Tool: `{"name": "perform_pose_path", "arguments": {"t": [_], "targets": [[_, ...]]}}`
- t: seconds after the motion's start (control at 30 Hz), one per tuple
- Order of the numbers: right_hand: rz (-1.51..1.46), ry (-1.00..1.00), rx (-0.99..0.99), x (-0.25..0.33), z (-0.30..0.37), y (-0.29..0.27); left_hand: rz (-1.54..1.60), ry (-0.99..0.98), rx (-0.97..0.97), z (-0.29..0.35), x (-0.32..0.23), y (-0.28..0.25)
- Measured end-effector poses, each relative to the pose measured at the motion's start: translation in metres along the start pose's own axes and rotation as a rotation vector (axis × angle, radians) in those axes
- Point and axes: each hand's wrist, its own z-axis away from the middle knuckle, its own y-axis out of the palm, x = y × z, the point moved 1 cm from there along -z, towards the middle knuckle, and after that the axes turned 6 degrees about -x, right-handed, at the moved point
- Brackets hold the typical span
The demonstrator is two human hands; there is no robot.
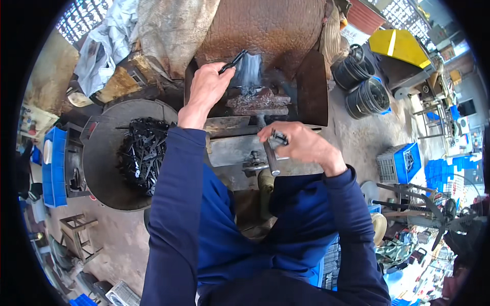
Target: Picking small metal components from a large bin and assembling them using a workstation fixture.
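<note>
My left hand (208, 87) is closed around one end of a slim black metal piece (234, 61), its tip pointing toward the running water (249, 70) at the back of a rusty metal trough (312, 94). Below the water lies a wet, rough brown block (259, 101). My right hand (303, 144) hovers at the trough's front, fingers curled about a small dark metal piece (278, 136) whose kind I cannot make out. Just beneath those fingers a round metal bar handle (271, 159) sticks out toward me; whether they touch it is unclear.
On my left stands a wide round tub (102, 176) with a heap of black metal pieces (145, 153). Black buckets (366, 97) stand at the back right, with a crate (390, 168) nearer. A fan (444, 214) is at far right, a wooden stool (77, 234) at lower left.
</note>
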Motion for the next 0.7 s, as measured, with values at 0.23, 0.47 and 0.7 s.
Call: {"name": "perform_pose_path", "arguments": {"t": [0.23, 0.47, 0.7], "targets": [[-0.543, 0.603, -0.343, 0.016, -0.030, -0.017, -0.263, 0.084, 0.283, 0.000, 0.041, 0.010], [-0.952, 0.480, -0.668, -0.002, -0.051, -0.020, -0.180, 0.192, 0.110, -0.007, 0.054, 0.031], [-1.030, 0.475, -0.799, -0.012, -0.063, -0.015, 0.191, -0.108, 0.248, -0.008, 0.009, 0.019]]}}
